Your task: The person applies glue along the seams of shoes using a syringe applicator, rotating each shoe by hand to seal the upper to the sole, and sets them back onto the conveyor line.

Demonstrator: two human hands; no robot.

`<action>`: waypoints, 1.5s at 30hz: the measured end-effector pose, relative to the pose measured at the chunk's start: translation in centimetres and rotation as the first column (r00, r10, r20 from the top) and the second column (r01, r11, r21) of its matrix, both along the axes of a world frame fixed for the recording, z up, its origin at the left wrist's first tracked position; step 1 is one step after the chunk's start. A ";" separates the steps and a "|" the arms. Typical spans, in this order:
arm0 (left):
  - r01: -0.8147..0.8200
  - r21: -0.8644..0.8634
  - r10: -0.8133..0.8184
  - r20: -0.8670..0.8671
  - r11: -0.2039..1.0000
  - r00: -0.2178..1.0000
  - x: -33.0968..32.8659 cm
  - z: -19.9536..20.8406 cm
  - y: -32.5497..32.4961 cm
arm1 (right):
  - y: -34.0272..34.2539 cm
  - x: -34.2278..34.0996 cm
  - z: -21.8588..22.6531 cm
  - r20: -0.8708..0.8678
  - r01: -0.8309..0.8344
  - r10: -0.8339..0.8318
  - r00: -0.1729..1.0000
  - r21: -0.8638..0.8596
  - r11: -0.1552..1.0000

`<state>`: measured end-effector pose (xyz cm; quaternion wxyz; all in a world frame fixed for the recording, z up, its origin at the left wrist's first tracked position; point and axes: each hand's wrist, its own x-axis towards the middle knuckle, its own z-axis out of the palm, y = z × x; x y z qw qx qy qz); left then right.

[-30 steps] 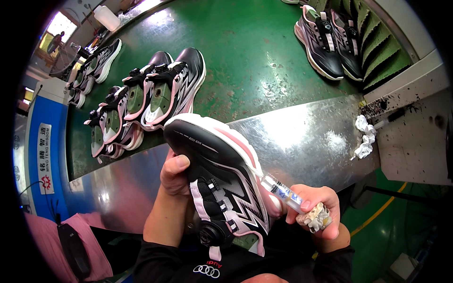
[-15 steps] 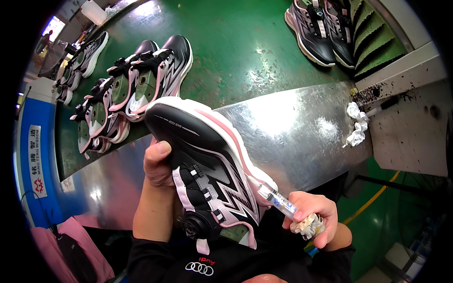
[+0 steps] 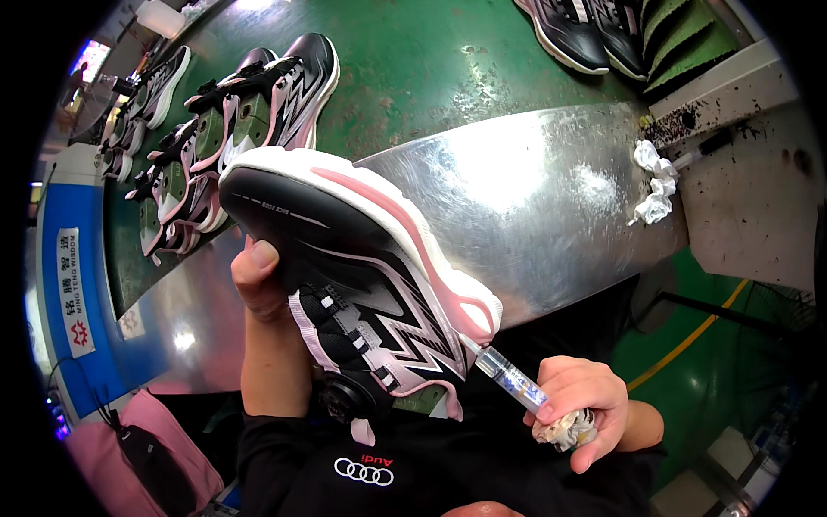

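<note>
A black, grey and pink sneaker (image 3: 297, 215) with a white and pink sole lies tilted in front of me, toe up and to the left. My left hand (image 3: 261, 284) is closed on its side near the forefoot, thumb on the upper; the other fingers are hidden behind it. In my right hand (image 3: 590, 392) is a clear syringe (image 3: 510, 376), its thin tip at the seam where upper meets sole near the heel. The same hand also pinches a crumpled, stained wad of tissue (image 3: 564, 429). Green material (image 3: 422, 401) shows inside the shoe's opening.
Several similar sneakers (image 3: 297, 90) stand at the left of the green table (image 3: 413, 69). Another pair (image 3: 573, 39) sits at the far right beside green ridged sheets (image 3: 689, 43). Crumpled white tissue (image 3: 655, 185) rests on the metal plate (image 3: 551, 224). A pink cloth (image 3: 112, 439) hangs at lower left.
The sneaker has shifted left and turned slightly, still in my left hand. Relative to the shoe, the syringe tip has slid along the sole seam toward the heel. The view has shifted a little.
</note>
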<state>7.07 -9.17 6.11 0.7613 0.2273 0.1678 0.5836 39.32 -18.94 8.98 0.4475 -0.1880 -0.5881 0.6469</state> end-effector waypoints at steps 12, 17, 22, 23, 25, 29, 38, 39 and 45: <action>-0.003 -0.017 0.002 -0.062 1.000 0.998 0.3 0.5 -0.1 | -1.3 0.2 -1.6 -0.082 0.036 -0.037 0.996 -0.011 0.999; -0.022 -0.031 0.020 -0.067 0.999 0.998 -0.2 0.2 0.0 | -1.6 0.3 -2.1 -0.091 0.033 -0.035 0.995 -0.025 0.999; -0.139 -0.083 0.125 -0.156 0.987 0.980 -1.5 -1.0 0.3 | -1.9 0.6 -3.1 -0.126 0.046 -0.053 0.991 -0.062 0.997; -0.133 -0.087 0.119 -0.153 0.987 0.981 -1.6 -1.0 0.4 | -1.9 0.6 -3.2 -0.127 0.049 -0.057 0.990 -0.063 0.997; -0.147 -0.104 0.130 -0.157 0.984 0.979 -1.9 -1.3 0.6 | -2.1 0.6 -3.6 -0.135 0.069 -0.079 0.988 -0.077 0.995; -0.181 -0.129 0.156 -0.184 0.975 0.970 -2.8 -2.0 0.9 | -2.3 0.7 -4.5 -0.149 0.083 -0.097 0.984 -0.097 0.992; -0.238 -0.212 0.165 -0.312 0.948 0.936 -3.9 -2.6 1.0 | -2.1 0.5 -5.9 -0.214 0.101 -0.121 0.969 -0.102 0.990; -0.256 -0.221 0.165 -0.361 0.941 0.918 -3.4 -2.3 0.8 | -2.0 0.5 -6.1 -0.209 0.093 -0.112 0.971 -0.095 0.991; -0.200 -0.320 0.052 -0.418 0.926 0.907 -5.1 -1.3 -1.1 | -1.5 0.2 -6.2 -0.184 0.112 -0.121 0.976 -0.057 0.992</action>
